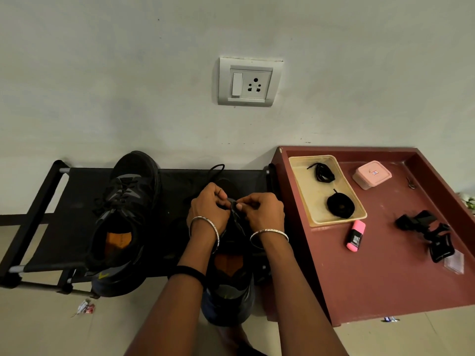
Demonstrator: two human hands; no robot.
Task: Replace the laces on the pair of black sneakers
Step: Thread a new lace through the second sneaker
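Note:
Two black sneakers stand on a low black rack (41, 199). The left sneaker (123, 222) is laced, its orange insole showing. The right sneaker (228, 278) lies under my hands, toe toward the wall. My left hand (209, 205) and my right hand (262, 211) meet over its eyelets, fingers curled, pinching its black lace (217, 170), which loops up past the toe. A beige tray (308, 201) on the red table holds a loose black lace bundle (322, 172) and a coiled black lace (340, 205).
The red-brown table (385, 278) at right carries a pink highlighter (355, 235), a pink lidded box (372, 174) and a black strap mount (426, 232). A wall socket (249, 82) is above. Wrapper litter (84, 308) lies on the tiled floor.

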